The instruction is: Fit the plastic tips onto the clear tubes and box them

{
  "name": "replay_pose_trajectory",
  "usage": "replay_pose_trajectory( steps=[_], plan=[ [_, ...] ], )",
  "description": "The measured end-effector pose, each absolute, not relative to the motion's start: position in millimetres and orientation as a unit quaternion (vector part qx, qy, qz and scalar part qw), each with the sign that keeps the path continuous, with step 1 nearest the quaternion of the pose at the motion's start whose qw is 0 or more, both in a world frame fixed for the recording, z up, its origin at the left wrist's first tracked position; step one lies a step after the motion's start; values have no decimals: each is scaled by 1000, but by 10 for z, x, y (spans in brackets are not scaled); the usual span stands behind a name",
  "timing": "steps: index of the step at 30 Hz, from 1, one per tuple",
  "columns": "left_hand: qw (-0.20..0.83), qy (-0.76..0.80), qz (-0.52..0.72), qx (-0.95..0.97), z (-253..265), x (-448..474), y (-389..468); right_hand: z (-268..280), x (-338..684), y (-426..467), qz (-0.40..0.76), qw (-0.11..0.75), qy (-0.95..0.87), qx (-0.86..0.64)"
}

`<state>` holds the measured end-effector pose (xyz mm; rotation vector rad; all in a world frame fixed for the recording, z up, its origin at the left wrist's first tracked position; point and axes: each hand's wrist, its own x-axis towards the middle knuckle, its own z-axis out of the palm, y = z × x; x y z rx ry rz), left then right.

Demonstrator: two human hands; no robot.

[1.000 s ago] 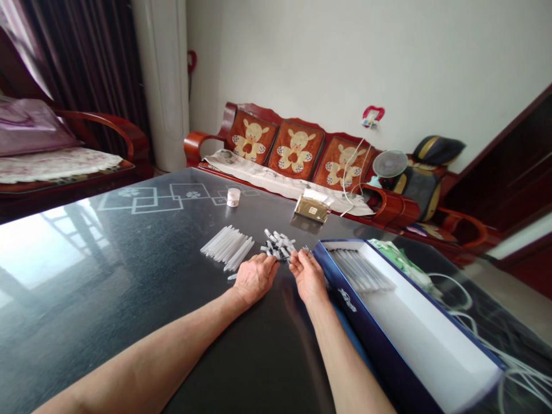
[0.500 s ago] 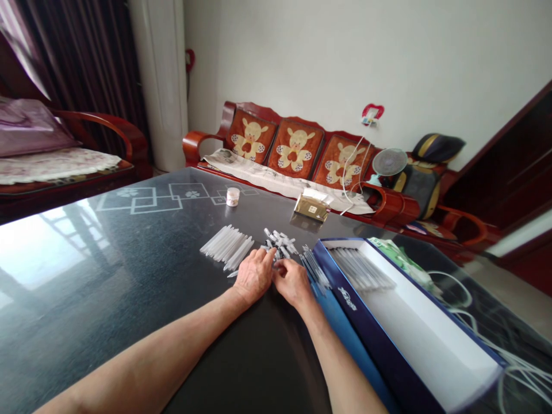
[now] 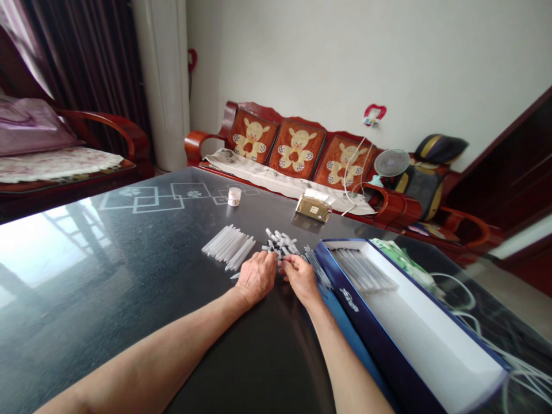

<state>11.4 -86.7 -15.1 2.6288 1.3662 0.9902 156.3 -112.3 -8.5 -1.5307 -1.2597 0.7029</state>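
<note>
My left hand (image 3: 257,277) is closed low over the table, its fingers curled around something I cannot make out. Close beside it, my right hand (image 3: 301,279) pinches with thumb and fingertips; a small dark bit shows there, too small to name. Just beyond both hands lies a loose pile of pen caps (image 3: 281,240), whitish with some dark parts. Translucent white pen barrels (image 3: 227,246) lie in a row left of my left hand. Thin pen refills (image 3: 318,268) rest to the right of my right hand, against a long blue box.
The open blue box (image 3: 431,328) with white inside holds a row of pens (image 3: 363,269) at its far end. Behind stand a tissue box (image 3: 313,208) and a small round jar (image 3: 234,196). A green packet (image 3: 403,261) and white cables (image 3: 487,339) lie right of the box.
My right hand has drawn slightly away to the right from my left, and a small gap shows between their fingertips. The left hand stays nearly in place.
</note>
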Motion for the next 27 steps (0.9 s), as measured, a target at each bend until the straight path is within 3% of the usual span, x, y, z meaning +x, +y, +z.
replay_pose_trajectory(
  steps=[6,19,27],
  plan=[
    [11,438,299,848,-117,111,-893,-109,1601,-1105,395,581,-446,-555],
    [34,435,274,857,-98,108,-898,-86,1569,-1138,377,553,-484,-563],
    [100,421,287,855,-82,110,-892,-78,1596,-1139,361,547,-506,-561]
  ],
)
